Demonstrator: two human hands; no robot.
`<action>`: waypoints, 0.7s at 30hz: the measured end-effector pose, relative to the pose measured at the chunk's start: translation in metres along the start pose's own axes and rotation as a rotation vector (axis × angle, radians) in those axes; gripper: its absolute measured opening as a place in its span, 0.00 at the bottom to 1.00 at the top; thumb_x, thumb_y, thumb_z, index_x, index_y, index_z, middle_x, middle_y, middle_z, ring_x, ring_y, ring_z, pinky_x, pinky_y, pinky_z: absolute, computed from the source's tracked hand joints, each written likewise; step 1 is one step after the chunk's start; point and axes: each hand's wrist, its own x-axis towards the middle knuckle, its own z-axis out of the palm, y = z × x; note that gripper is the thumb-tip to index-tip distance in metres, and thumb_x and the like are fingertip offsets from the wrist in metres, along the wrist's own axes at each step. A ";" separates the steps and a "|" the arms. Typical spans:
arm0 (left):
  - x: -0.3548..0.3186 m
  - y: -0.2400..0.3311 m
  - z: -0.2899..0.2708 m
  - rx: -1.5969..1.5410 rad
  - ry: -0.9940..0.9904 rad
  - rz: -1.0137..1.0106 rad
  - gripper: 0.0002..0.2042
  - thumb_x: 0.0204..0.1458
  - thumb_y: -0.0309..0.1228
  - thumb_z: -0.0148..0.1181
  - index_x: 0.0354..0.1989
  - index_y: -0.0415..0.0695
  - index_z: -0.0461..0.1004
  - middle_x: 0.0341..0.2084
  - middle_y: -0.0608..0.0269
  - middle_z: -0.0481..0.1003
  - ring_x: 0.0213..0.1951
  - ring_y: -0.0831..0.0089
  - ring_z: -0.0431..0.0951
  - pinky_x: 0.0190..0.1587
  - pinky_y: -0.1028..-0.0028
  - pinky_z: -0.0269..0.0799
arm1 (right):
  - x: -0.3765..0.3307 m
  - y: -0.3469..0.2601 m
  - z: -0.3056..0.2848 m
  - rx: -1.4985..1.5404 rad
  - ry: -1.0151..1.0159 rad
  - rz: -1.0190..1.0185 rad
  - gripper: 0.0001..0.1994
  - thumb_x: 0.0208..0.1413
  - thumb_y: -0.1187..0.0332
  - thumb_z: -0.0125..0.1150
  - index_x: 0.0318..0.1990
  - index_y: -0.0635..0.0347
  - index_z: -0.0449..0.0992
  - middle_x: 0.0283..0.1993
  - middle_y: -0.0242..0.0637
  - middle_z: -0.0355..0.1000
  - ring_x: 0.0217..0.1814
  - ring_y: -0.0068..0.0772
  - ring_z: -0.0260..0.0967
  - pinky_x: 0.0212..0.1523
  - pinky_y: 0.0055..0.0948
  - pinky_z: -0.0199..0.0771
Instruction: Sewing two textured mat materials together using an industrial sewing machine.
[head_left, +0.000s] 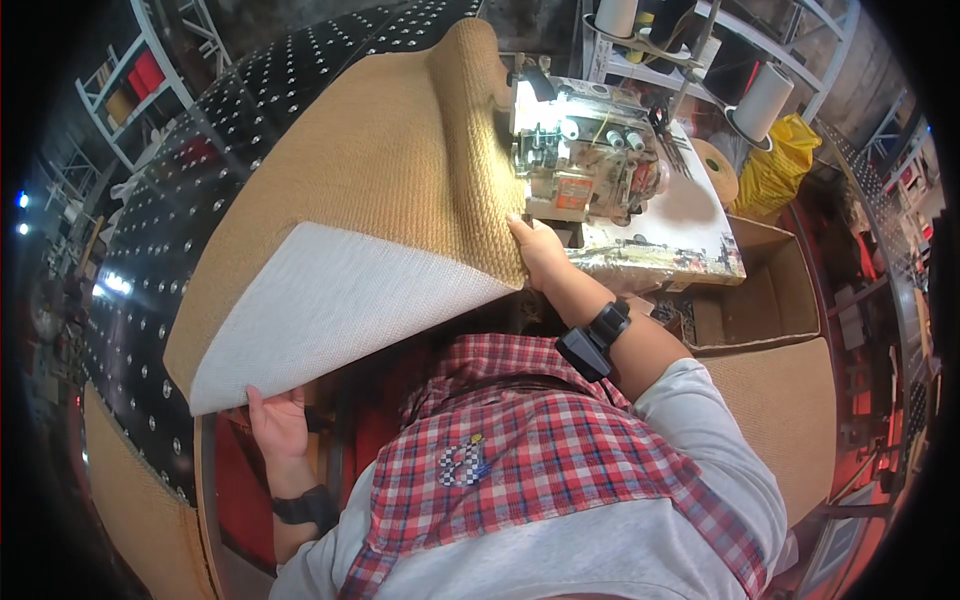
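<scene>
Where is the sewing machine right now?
In the head view, the sewing machine sits upper centre-right, just beyond the right hand, against the right edge of the woven mat.

**Woven mat held at the sewing machine**

A tan woven mat (pixel 370 160) lies across a black studded table (pixel 170 210), its near corner folded over so the white backing (pixel 330 310) faces up. The left hand (pixel 277 425) grips the mat's near edge from below, at the folded corner. The right hand (pixel 540 250) presses the mat's far edge just beside the sewing machine (pixel 585 160). Beyond the machine stand white thread cones (pixel 765 100); to the machine's right sits an open cardboard box (pixel 770 290).
</scene>
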 end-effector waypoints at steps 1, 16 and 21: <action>0.000 -0.001 0.001 0.016 -0.002 -0.001 0.22 0.51 0.40 0.48 0.53 0.46 0.56 0.49 0.61 0.63 0.47 0.67 0.65 0.42 0.69 0.65 | 0.000 0.000 -0.001 -0.041 -0.001 -0.009 0.17 0.54 0.60 0.47 0.40 0.69 0.66 0.34 0.40 0.69 0.33 0.30 0.67 0.33 0.28 0.67; -0.001 -0.022 0.003 0.280 -0.271 -0.131 0.24 0.50 0.42 0.49 0.53 0.44 0.56 0.47 0.58 0.65 0.47 0.63 0.67 0.42 0.65 0.68 | -0.038 -0.017 0.001 -0.471 -0.091 0.137 0.10 0.48 0.64 0.57 0.31 0.61 0.68 0.22 0.28 0.64 0.17 0.18 0.57 0.17 0.20 0.59; -0.005 -0.003 0.015 -0.038 -0.240 -0.156 0.30 0.48 0.50 0.48 0.56 0.48 0.52 0.53 0.58 0.59 0.51 0.59 0.62 0.46 0.58 0.67 | -0.058 -0.013 -0.005 -0.520 -0.157 0.212 0.12 0.45 0.61 0.58 0.31 0.61 0.68 0.21 0.28 0.64 0.18 0.19 0.58 0.18 0.19 0.61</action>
